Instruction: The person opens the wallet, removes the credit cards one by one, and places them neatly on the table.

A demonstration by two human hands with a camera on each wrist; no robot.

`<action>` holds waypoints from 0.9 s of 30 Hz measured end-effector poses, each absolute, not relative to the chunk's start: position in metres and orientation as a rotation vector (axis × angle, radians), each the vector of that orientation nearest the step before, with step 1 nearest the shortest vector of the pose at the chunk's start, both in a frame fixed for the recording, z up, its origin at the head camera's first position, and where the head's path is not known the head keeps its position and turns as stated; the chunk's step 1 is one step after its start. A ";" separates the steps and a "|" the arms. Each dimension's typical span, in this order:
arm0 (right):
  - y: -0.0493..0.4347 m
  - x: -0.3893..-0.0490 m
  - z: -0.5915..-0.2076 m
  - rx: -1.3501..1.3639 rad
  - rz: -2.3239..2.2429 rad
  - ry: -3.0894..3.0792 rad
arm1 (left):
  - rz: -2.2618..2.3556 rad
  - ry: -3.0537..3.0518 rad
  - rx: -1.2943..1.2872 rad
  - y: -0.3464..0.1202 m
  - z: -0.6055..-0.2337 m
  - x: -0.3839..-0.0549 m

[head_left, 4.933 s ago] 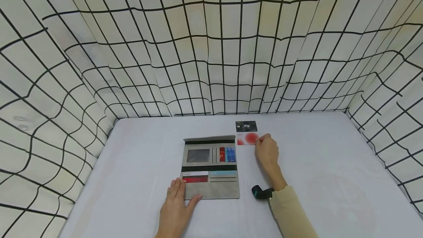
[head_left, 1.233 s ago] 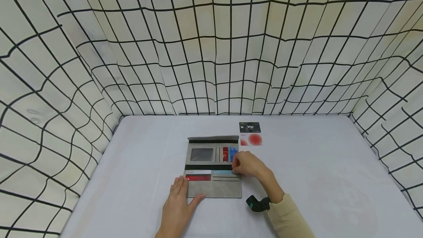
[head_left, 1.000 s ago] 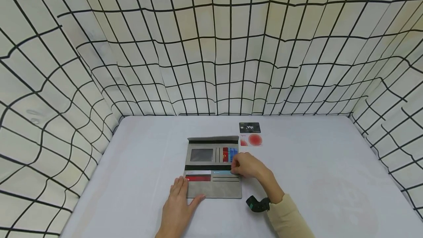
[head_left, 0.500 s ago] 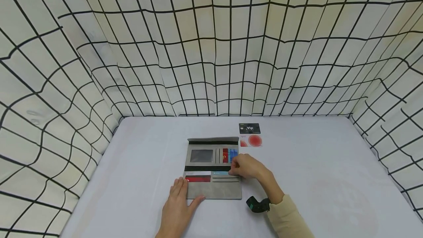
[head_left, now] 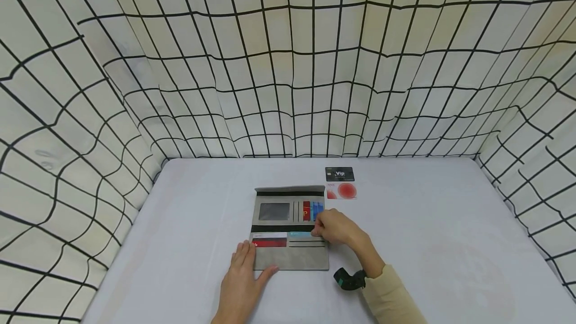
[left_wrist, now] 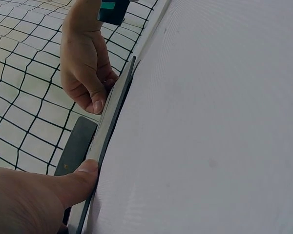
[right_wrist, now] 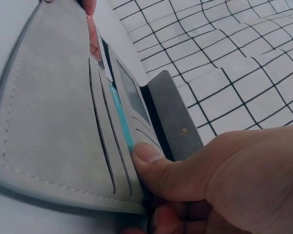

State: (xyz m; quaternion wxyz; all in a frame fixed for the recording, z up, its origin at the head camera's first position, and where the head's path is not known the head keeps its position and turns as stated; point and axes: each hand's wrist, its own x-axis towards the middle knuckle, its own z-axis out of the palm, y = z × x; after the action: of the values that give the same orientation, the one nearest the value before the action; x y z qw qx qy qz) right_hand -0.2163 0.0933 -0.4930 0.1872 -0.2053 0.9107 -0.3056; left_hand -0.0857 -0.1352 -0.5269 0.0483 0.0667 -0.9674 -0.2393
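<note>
The wallet (head_left: 292,260) lay unfolded on the white table (head_left: 189,224), grey with pale stitching along its edge and a dark band across the fold. Its upper half had a clear window (head_left: 274,211) and, to the right, a red card (head_left: 306,211) and blue cards (head_left: 317,207) in slots. In the lower half, a light blue card (head_left: 298,234) sat in the topmost right slot, only a strip showing.

The right hand (head_left: 336,226) pinched the right end of that strip, thumb on its face, other fingers curled and partly hidden by the wallet. The left hand (head_left: 240,279) rested at the wallet's lower left corner, fingers straight and thumb spread along the bottom edge. The light blue card thus ran leftward from the right thumb, inside the wallet.

Beyond the wallet's upper right corner lay a black card (head_left: 339,174), with a red-circled card (head_left: 341,191) just below it.
</note>
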 end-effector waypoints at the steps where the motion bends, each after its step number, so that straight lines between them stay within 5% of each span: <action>1: 0.093 -0.216 -0.493 -0.575 -0.858 2.566 | -0.730 -2.950 0.204 -0.135 -0.527 -0.086; 27: 0.093 -0.218 -0.493 -0.586 -0.799 2.631 | -0.719 -3.003 0.280 -0.133 -0.524 -0.087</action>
State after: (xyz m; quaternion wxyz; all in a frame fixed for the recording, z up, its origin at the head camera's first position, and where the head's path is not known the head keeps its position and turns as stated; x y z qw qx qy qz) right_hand -0.2180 0.0933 -0.4931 0.1645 -0.2055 0.9231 -0.2802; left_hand -0.0869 -0.1332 -0.5245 0.0206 0.0904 -0.9683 -0.2318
